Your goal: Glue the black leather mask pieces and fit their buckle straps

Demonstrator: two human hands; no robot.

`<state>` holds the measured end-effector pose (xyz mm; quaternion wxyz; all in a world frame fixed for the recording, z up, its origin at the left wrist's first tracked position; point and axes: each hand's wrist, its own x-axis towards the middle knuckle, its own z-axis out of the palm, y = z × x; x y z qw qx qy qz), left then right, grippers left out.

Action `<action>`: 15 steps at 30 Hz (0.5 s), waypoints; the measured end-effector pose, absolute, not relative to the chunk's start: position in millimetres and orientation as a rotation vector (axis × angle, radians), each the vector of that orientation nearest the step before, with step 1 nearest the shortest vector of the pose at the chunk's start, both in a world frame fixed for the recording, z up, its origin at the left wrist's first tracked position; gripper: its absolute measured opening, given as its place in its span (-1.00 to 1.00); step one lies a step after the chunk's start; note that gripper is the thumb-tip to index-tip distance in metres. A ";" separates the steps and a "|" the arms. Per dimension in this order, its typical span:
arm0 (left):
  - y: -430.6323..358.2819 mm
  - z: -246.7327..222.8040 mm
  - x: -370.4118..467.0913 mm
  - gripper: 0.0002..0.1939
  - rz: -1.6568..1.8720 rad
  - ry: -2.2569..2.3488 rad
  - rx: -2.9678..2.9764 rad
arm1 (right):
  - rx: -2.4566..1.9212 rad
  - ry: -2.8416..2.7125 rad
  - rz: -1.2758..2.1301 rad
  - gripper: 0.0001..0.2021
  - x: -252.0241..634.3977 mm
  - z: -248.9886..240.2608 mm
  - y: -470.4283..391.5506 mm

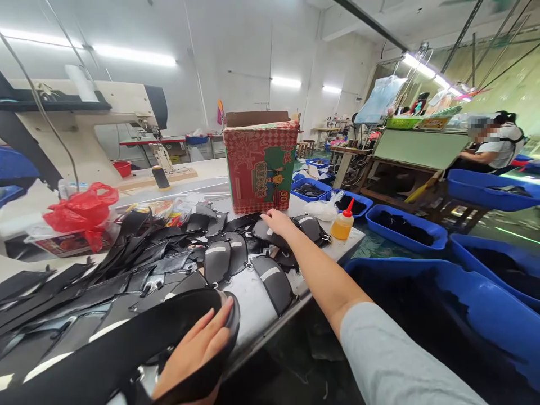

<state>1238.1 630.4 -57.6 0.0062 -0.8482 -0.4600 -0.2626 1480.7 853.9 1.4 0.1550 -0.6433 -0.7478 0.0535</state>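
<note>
In the lower left, a wide black strap (105, 349) curves round in front of me. My left hand (198, 351) is closed on its bent end, with the fingers lying along the inner face; the thumb is hidden. My right hand (276, 222) reaches out to the far side of the table, in front of the carton. Its fingers are closed at the edge of a black curved pad (265, 232) with a grey stripe; the fingertips are partly hidden. Similar black pads with metal rings lie around it, one striped pad (274, 284) near the table edge.
A red and green carton (261, 169) stands behind the pads. Right of it is a glue bottle (342, 222) with a red cap. A sewing machine (84, 118) and a red plastic bag (86, 211) are left. Blue tubs (422, 281) fill the floor at right; a person (498, 143) sits beyond.
</note>
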 end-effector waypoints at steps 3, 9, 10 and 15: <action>648.3 -78.6 1259.4 -0.63 -0.738 -1.359 -2.716 | -1.797 -2.172 0.015 -0.50 1470.9 -0.9 823.8; 656.1 -95.4 1265.1 -0.62 -0.702 -1.070 -2.639 | -1.599 -2.544 0.008 -0.58 1453.6 -39.2 752.2; 659.5 -96.6 1265.9 -0.62 -0.700 -1.044 -2.636 | -1.580 -2.553 -0.019 -0.68 1452.7 -44.4 752.3; 687.0 -102.2 1279.1 -0.52 -0.477 -1.191 -2.802 | -1.522 -2.522 -0.131 -0.82 1453.1 -49.1 780.6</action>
